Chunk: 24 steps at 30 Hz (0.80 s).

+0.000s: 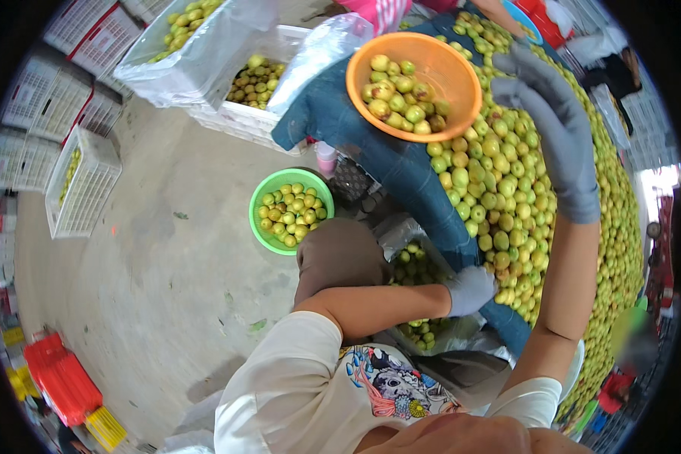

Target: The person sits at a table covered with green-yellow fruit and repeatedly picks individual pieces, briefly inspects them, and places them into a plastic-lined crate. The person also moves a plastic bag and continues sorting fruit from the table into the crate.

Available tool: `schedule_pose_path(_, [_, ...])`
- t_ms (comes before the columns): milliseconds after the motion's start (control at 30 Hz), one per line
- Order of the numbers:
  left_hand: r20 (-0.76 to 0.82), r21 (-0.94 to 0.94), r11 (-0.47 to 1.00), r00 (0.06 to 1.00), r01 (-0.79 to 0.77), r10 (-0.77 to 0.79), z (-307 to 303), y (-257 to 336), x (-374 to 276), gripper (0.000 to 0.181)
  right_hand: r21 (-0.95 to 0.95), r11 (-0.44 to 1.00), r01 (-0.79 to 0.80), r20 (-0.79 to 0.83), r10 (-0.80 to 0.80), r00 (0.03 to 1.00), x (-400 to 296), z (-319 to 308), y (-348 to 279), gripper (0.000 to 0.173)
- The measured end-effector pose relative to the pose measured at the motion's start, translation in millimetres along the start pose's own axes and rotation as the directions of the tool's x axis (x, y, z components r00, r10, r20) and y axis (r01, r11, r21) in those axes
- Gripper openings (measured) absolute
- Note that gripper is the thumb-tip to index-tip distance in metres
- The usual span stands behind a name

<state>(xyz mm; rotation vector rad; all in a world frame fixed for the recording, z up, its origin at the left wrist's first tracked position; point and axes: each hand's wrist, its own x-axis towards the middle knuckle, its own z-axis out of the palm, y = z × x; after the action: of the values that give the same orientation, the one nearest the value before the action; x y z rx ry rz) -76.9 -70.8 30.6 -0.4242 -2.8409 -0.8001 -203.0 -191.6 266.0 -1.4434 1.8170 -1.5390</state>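
My left hand [472, 290], in a grey glove, is at the padded blue rim of a sorting table [391, 170], beside the heaped yellow-green jujubes [505, 187]. Its fingers are curled, and whether a fruit is inside is hidden. Over the far part of the heap reaches my right hand [562, 130], also gloved in grey, fingers extended and thumb apart, with nothing visible in it. Left of that hand, an orange plastic basket [459, 113] rests at the rim, partly filled with jujubes, some browned. Below my left forearm, a plastic-lined crate [397, 241] holds more jujubes.
A green basket [253, 218] of jujubes stands on the concrete floor [176, 284] by my knee. White crates [244, 122], some lined with plastic, stand at upper left. A pink-lidded cup [326, 159] is under the table edge. Another person's arm [496, 17] reaches in at the top.
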Motion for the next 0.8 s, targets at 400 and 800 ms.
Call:
schedule_pose_path(400, [0.213,-0.333,0.94,0.977,0.066,0.007,-12.4,-19.4,4.5,0.036,0.071,0.934,-0.351,-0.553,0.329,0.765,-285.4,-129.0,10.3,0.032])
schedule_pose_path(800, [0.219,-0.709,0.609,0.932,0.354,-0.288,28.4,-34.0,5.2,0.064,-0.22,0.621,-0.752,-0.459,0.614,0.642,-402.2,-52.7,103.0,0.034])
